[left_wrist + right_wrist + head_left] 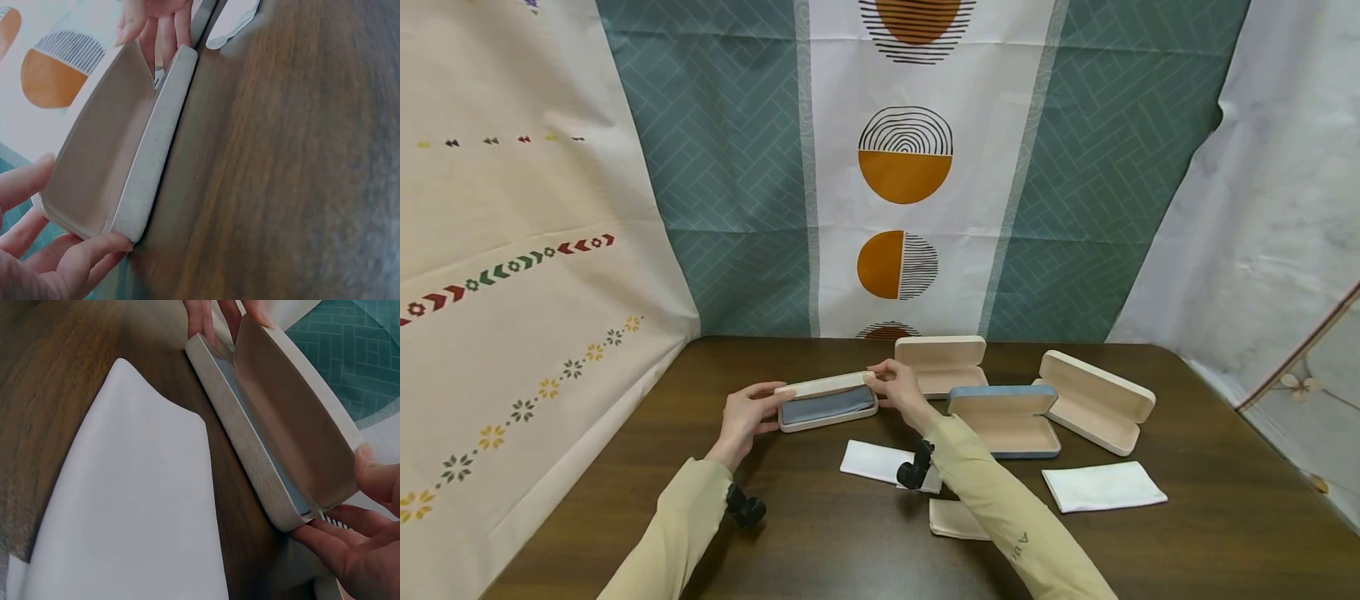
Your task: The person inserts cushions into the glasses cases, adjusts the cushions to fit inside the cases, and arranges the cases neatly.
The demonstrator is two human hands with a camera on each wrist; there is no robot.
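Observation:
A beige glasses case (825,385) stands with its lid partly raised at the middle-left of the table. Inside it lies a folded grey-blue cloth (827,406), of which the right wrist view shows only a thin strip. My left hand (747,419) holds the case's left end, thumb on the lid and fingers at the base and hinge side. At the opposite end my right hand (898,387) grips the case the same way, its thumb on the lid edge (340,415). The base rests on the wooden table.
Behind my right hand are an open beige case (942,354), an open blue case (1003,417) and another open beige case (1101,404). White folded cloths lie near the middle (876,460) and at the right (1105,487). My right forearm partly covers a cream cloth (953,520).

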